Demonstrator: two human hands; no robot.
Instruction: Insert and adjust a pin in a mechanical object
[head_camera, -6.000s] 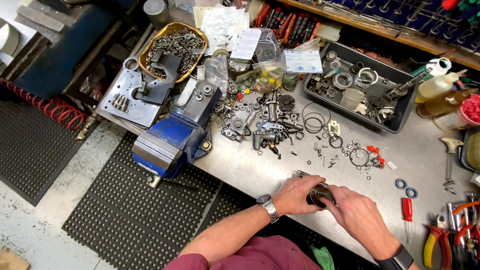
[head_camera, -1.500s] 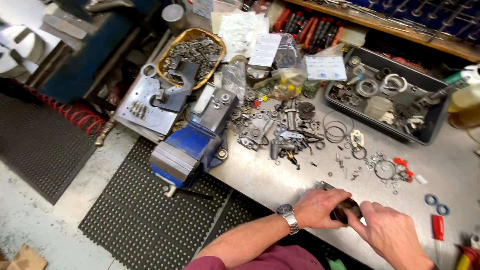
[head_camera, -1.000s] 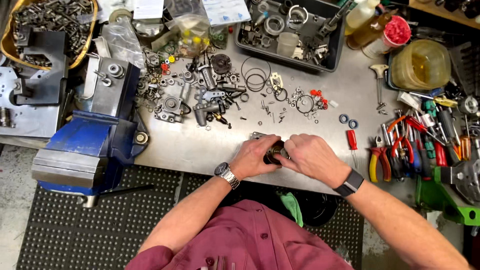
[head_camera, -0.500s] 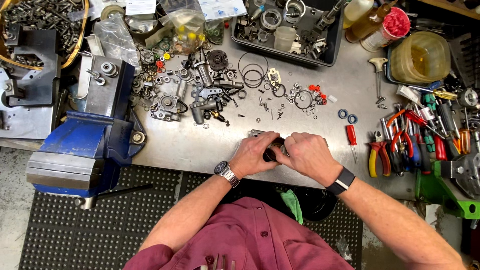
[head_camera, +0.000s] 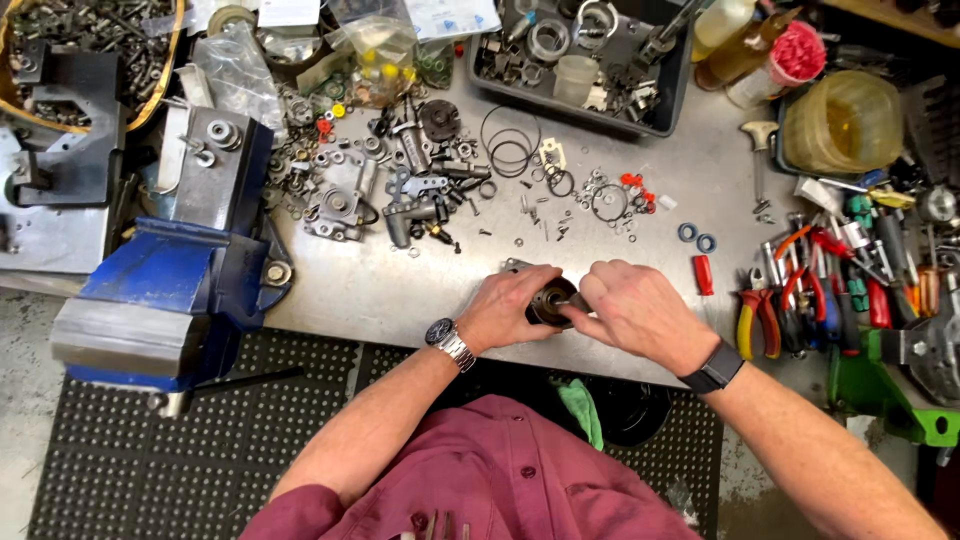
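Head view: at the bench's (head_camera: 400, 290) near edge, a round metal part (head_camera: 550, 300) is clamped in the left hand (head_camera: 510, 305), bore facing up. The right hand (head_camera: 635, 310), just right, is pinched shut on something small at its rim.
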